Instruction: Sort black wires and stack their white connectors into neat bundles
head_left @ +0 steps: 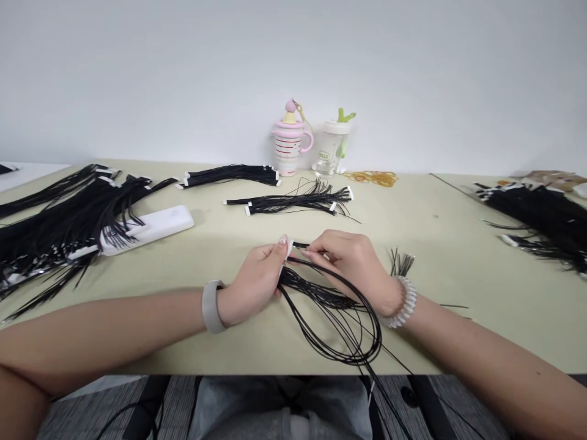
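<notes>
Hands [257, 275] hold a white connector [289, 248] lengthwise away, black wires [316, 292] trailing right.

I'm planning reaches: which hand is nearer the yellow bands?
Right. The right hand is in front and slightly left of the yellow bands; the left hand is farther left.

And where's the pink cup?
In the head view, the pink cup stands at the back of the table, near the middle, just left of the clear cup.
</notes>
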A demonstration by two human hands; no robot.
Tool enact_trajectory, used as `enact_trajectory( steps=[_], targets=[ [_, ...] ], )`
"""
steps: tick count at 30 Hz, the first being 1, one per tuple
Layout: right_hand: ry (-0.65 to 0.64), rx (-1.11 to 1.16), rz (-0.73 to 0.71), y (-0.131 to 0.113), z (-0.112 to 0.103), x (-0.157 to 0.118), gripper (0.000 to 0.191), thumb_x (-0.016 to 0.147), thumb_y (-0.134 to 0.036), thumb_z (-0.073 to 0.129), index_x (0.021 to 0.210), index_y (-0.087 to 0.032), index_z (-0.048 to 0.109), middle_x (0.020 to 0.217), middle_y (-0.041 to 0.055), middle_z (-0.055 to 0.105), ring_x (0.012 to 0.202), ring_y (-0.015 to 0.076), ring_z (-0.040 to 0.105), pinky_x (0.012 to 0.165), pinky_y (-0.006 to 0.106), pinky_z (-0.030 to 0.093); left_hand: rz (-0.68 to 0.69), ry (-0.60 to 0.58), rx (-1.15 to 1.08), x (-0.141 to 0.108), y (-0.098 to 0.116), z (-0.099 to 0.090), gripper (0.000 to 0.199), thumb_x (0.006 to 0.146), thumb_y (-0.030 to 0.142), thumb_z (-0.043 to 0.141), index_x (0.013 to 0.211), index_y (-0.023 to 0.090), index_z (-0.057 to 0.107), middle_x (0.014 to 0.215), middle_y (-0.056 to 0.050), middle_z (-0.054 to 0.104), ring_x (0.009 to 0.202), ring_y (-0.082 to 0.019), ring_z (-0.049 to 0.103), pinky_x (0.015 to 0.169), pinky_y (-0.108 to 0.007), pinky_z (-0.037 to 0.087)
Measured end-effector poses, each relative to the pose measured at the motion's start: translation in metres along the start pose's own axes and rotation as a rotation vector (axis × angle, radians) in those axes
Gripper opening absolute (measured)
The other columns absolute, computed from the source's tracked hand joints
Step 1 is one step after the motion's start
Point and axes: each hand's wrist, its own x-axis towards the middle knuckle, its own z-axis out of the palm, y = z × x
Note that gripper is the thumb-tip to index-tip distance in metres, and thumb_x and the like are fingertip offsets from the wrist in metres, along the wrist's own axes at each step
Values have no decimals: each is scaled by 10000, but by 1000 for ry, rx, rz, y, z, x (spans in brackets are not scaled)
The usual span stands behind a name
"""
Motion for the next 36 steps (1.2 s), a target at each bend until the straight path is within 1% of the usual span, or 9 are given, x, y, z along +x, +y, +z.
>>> enact_trajectory(
  steps=[10, 18, 22, 25, 27, 30, 32, 33, 36],
  targets=[
    [-54, -75, -23, 3, 2, 0, 177, 836, -189, 479, 718, -123, 595, 652, 6, 549, 584, 64, 468, 571, 181, 346, 58, -59, 77, -2, 1, -1, 463, 810, 516, 394, 764, 126, 640, 438, 12, 515, 351, -80, 413, 338, -190, 338],
    [-165, -182, -97, 5, 3, -2, 292, 895, -249, 359, 754, -113, 575, 682, 35, 530, 628, 102, 471, 597, 220, 359, 34, -10, 182, -1, -2, 0, 455, 793, 544, 392, 692, 139, 573, 603, -7, 575, 379, -81, 447, 346, -208, 367],
    [-194, -228, -97, 7, 3, 0, 291, 901, -272, 351, 747, -129, 553, 690, 32, 528, 637, 106, 473, 604, 223, 364, 86, -6, 230, -1, -1, -1, 447, 807, 518, 379, 675, 139, 578, 621, -16, 583, 459, -102, 477, 413, -214, 379],
    [-175, -308, -52, 10, -6, 5, 221, 839, -342, 482, 781, -133, 523, 747, 40, 532, 695, 125, 479, 627, 235, 372, 139, -23, 242, 1, 1, -1, 425, 806, 483, 404, 632, 137, 579, 627, -22, 592, 560, -123, 498, 503, -221, 394],
    [-130, -363, -2, 13, -19, 9, 315, 732, -423, 607, 794, -136, 491, 781, 46, 527, 709, 134, 468, 619, 241, 373, 130, -9, 215, 4, 1, -1, 405, 795, 477, 428, 618, 140, 565, 634, -23, 592, 583, -128, 499, 529, -228, 396],
    [-130, -410, 81, 19, -46, 13, 378, 683, -481, 629, 647, -167, 420, 621, -8, 464, 567, 96, 395, 538, 228, 334, 76, 112, 84, 12, -2, -2, 392, 778, 503, 445, 665, 145, 557, 657, -25, 581, 561, -120, 485, 509, -230, 391],
    [-215, -413, 154, 25, -63, 13, 417, 749, -451, 561, 529, -174, 339, 487, -44, 349, 473, 73, 300, 481, 222, 284, 27, 182, -36, 17, -4, -3, 396, 764, 530, 451, 710, 150, 548, 678, -26, 565, 533, -109, 466, 464, -222, 375],
    [-294, -394, 199, 27, -70, 13, 438, 780, -427, 521, 497, -171, 305, 458, -49, 296, 449, 68, 258, 458, 219, 261, 7, 205, -86, 20, -4, -4, 397, 756, 541, 457, 723, 154, 540, 682, -23, 554, 519, -103, 454, 442, -216, 364],
    [-629, -251, 317, 31, -77, 10, 439, 826, -372, 434, 479, -164, 264, 460, -46, 227, 428, 60, 199, 410, 210, 215, -18, 235, -142, 23, -6, -5, 395, 738, 556, 476, 739, 163, 526, 668, -11, 515, 505, -95, 432, 417, -205, 354]
  ],
)
